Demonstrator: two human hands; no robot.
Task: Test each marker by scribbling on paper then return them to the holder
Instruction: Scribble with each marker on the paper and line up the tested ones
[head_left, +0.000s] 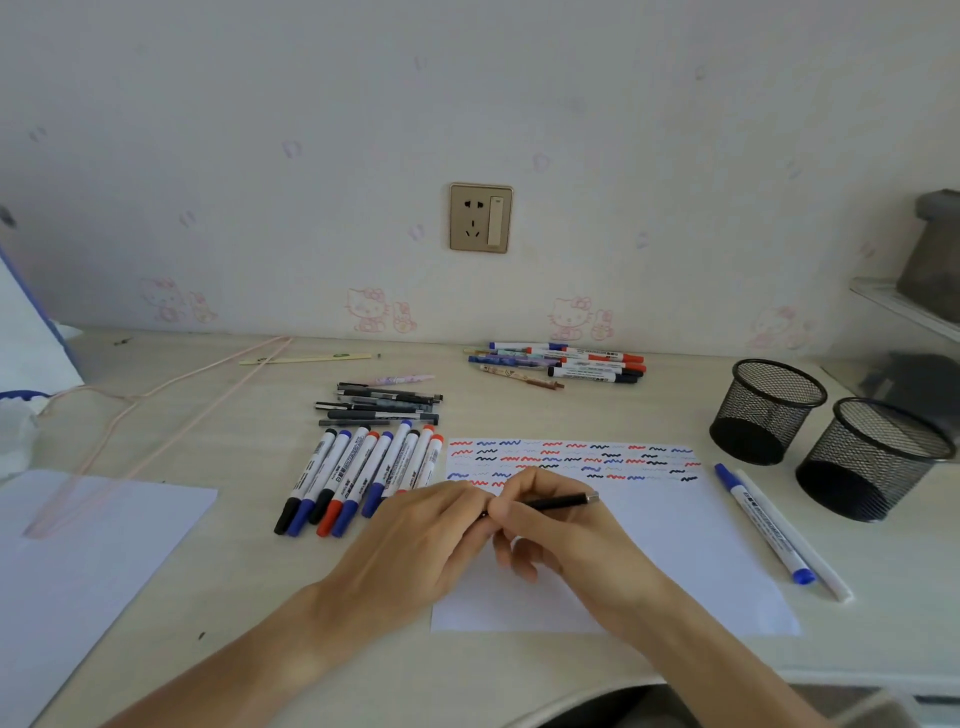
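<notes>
My right hand (550, 525) and my left hand (421, 540) meet over the white test sheet (675, 551), both gripping a slim black pen (561, 502) that lies level with its silver end pointing right. Red, blue and black squiggles fill the sheet's top rows. A row of several white markers (358, 473) with black, blue and red caps lies just left of the sheet. Dark gel pens (382, 405) sit behind them. Two black mesh holders (769, 410) (872, 457) stand at the right.
Another pile of markers and pens (566, 362) lies near the wall. A blue-capped marker (758, 519) and a white pen (815, 558) lie right of the sheet. A second blank sheet (78, 561) and a pink wire hanger (156, 395) occupy the left.
</notes>
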